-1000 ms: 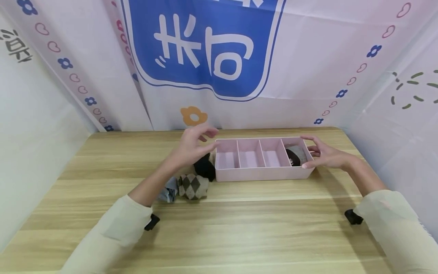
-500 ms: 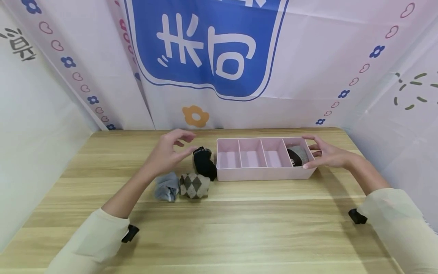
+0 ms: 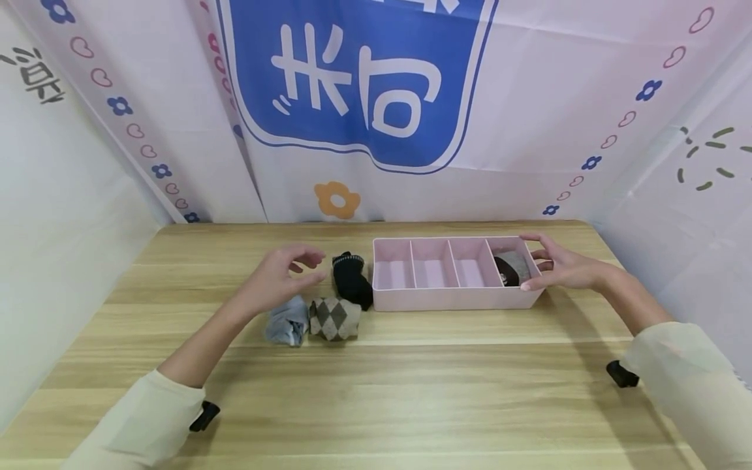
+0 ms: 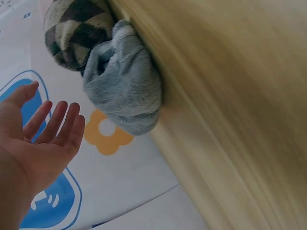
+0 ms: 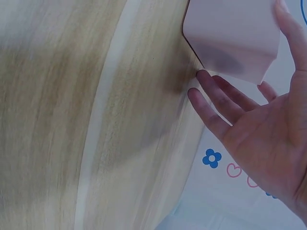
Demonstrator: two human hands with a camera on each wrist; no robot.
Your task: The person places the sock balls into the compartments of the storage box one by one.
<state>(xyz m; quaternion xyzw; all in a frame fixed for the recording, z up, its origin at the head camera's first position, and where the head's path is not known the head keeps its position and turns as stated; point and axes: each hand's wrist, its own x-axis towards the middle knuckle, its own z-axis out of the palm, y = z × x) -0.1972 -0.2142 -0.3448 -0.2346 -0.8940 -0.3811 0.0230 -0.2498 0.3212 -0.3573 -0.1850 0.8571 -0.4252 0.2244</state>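
Note:
A pink tray (image 3: 452,297) with four compartments lies on the wooden table; its right one holds a rolled brown-and-grey sock (image 3: 510,267). My right hand (image 3: 537,264) has straight fingers around the tray's right end, thumb at the near corner; in the right wrist view that hand (image 5: 259,129) is spread beside the tray (image 5: 230,33). My left hand (image 3: 311,264) hovers, holding nothing, fingers relaxed, above a grey sock ball (image 3: 286,323). Beside it lie an argyle sock ball (image 3: 335,318) and a black sock (image 3: 351,279). The left wrist view shows the palm (image 4: 43,139), grey sock (image 4: 124,91) and argyle sock (image 4: 72,28).
The wooden table (image 3: 376,391) is enclosed by white cloth walls, with a blue-and-white banner (image 3: 358,78) behind. The black sock lies against the tray's left end. The table's near half is bare wood.
My left hand has drawn back leftward and lower, from near the tray's left end to above the grey sock. The right hand has stayed at the tray's right end.

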